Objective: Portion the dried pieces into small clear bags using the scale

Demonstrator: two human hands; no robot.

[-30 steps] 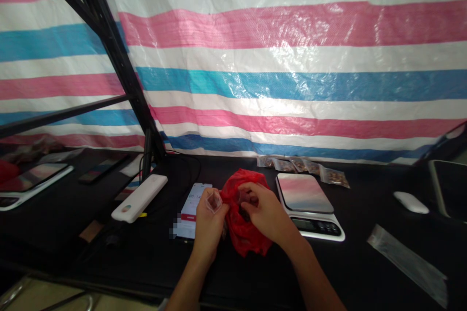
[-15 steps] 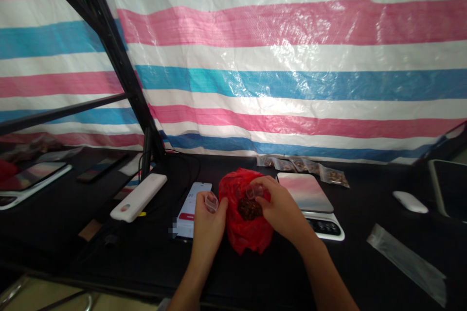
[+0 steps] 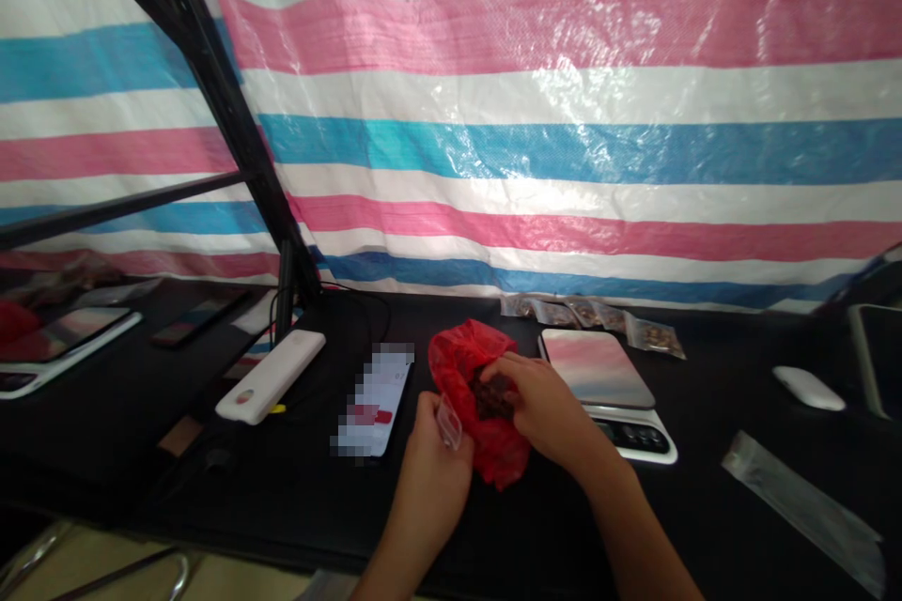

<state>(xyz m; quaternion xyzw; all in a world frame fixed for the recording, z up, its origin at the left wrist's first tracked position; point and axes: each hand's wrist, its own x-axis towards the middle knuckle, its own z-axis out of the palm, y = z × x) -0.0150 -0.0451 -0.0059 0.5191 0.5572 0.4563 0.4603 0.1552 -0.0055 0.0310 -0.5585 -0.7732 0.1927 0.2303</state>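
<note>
A crumpled red plastic bag [image 3: 461, 347] stands open on the black table, with dark brown dried pieces [image 3: 493, 394] inside it. My right hand [image 3: 539, 404] reaches into its mouth from the right, fingers closed on some of the pieces; the fingertips are partly hidden. At the bag's left side, my left hand [image 3: 437, 460] is closed around a small clear plastic bag [image 3: 449, 423], its mouth facing up. To the right of the red bag lies a white kitchen scale [image 3: 598, 371] with a shiny plate.
Several small filled clear bags [image 3: 652, 335] lie behind the scale. A phone [image 3: 377, 404] and a white power bank [image 3: 272, 376] are on the left. On the right are a white mouse [image 3: 808, 388] and a long clear plastic sleeve [image 3: 803, 507]. A black metal frame [image 3: 232, 122] rises at left.
My right hand has lowered its fingers into the brown pieces, and the clear plastic seen by it no longer shows there. My left hand has moved right and down, against the red bag.
</note>
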